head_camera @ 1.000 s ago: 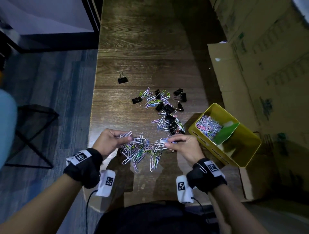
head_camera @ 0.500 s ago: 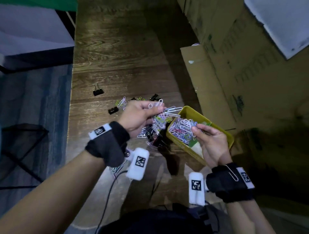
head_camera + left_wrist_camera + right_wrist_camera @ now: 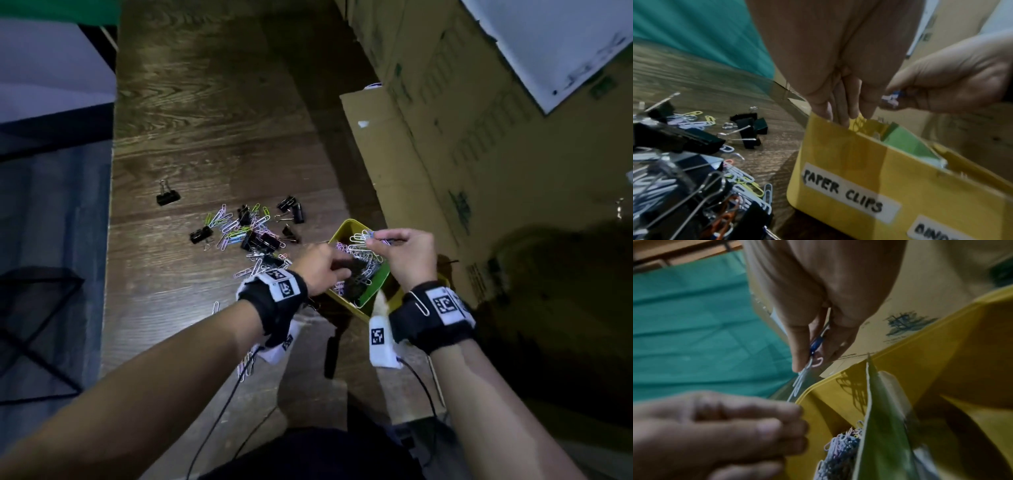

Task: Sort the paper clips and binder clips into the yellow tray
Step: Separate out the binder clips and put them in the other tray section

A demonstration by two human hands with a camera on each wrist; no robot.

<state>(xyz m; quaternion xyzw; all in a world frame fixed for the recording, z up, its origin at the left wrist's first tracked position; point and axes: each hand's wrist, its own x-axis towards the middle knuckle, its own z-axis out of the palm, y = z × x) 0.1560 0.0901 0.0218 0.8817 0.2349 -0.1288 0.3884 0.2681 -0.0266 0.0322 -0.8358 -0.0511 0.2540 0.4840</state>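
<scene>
Paper clips [image 3: 364, 236] pinched as a small tangled bunch between thumb and fingertips of right hand [image 3: 407, 257], long axis trailing down and away from those fingertips. Hanging right over the far corner of yellow tray [image 3: 345, 229], with the clip heap in the compartment just below and slightly toward the palm. From the right wrist view, lowest loops look very close to the rim, maybe a touch outside it, hard to say through the blur.

Green divider [image 3: 376, 286] off to the palm side of the fingertips, so the bunch sits on the side labelled PAPER CLIPS [image 3: 851, 193]. Good side, by the look of it.

Left hand [image 3: 322, 267] nearer the tray's front wall, fingers [image 3: 840, 104] pointing down past the rim, tips hidden behind it, so no telling whether anything's in them.

Probably just needs a small nudge toward the palm before letting go, otherwise a clip or two could slide down the outside wall.

Further out beyond the left knuckles: loose pile [image 3: 246, 233] of coloured clips and black binder clips [image 3: 262, 241] on wooden table [image 3: 205, 102], one stray binder clip [image 3: 168, 197] well apart.
</scene>
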